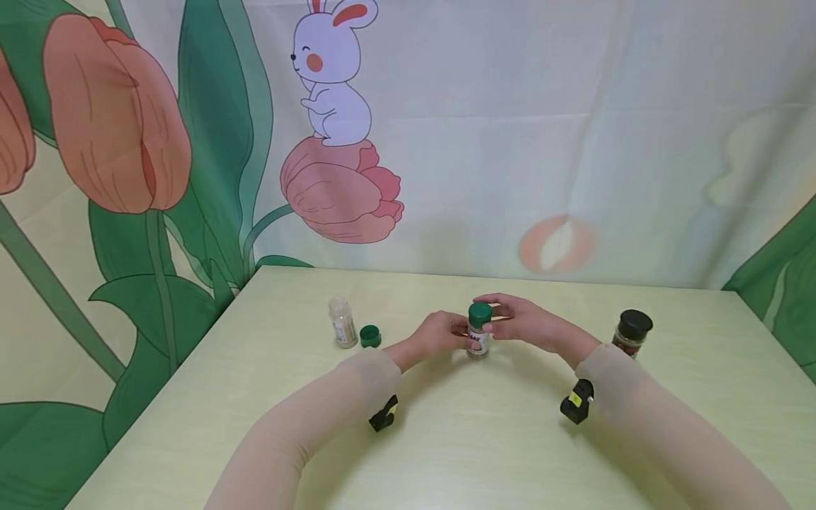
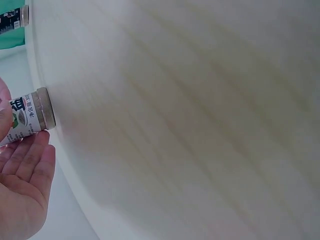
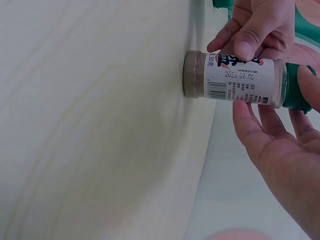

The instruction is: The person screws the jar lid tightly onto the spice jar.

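Pale sleeves [image 1: 321,404] lead over the bench [image 1: 472,439] to a green-capped spice shaker [image 1: 479,338] standing upright; left of it are an uncapped clear shaker [image 1: 344,327] and a loose green lid [image 1: 370,336], right of it a black-lidded jar [image 1: 632,331]. At the left wrist, I see the left hand [image 2: 24,187] holding the spice shaker's body between thumb and fingers. At the right wrist, the right hand [image 3: 282,155] grips its cap [image 3: 291,86] opposite, higher along the vertical axis.

A small clear bottle [image 3: 239,79] with its green cap [image 3: 295,86] on stands upright on the desk [image 1: 472,446], near the far edge, about midway between left and right edges. Its white label [image 3: 255,90] bears dark print and a barcode; greyish-brown powder [image 3: 194,75] shows at the base.
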A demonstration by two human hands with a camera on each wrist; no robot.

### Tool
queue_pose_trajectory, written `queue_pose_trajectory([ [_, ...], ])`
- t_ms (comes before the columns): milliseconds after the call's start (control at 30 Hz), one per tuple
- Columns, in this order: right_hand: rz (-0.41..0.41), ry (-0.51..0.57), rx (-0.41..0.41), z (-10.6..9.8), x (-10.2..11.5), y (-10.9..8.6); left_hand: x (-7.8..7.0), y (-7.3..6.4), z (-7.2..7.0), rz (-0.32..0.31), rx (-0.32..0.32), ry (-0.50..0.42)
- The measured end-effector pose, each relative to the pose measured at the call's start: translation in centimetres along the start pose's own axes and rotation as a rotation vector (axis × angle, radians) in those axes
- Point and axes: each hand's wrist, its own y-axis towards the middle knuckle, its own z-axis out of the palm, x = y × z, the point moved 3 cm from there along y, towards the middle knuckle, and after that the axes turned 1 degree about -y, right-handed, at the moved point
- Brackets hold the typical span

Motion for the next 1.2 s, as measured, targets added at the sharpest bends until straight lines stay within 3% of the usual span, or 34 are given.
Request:
queue_pose_trajectory([
  [1000,0.003,0.023,-0.227,1.6,-0.3,0.2,0.0,0.0,-0.1,0.005,0.004,0.015],
  [1200,-0.005,0.017,-0.163,1.1,-0.3,0.1,0.1,0.0,0.0,0.002,0.007,0.016],
])
